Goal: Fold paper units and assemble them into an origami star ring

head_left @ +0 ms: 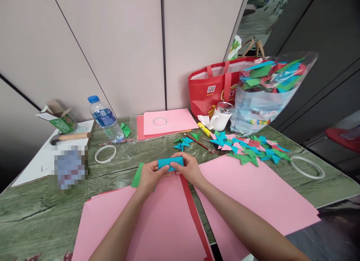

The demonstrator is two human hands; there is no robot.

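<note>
Folding, seemingly | left hand (149, 174) and right hand (190, 167) pinched blue paper (170, 161), frame centre | next crease likely needed aligned edges

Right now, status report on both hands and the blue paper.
Left hand and right hand pinching blue paper, one each end. Blue paper rectangular, held crosswise. Green paper, pink sheets close by.

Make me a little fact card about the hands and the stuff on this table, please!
Left hand: holds one end of the blue paper
Right hand: holds its other end
Green paper: beside the left hand
Folded paper pile: pink, green, blue, red
Bottle: blue cap on
White mug: in front of the red bag
</note>
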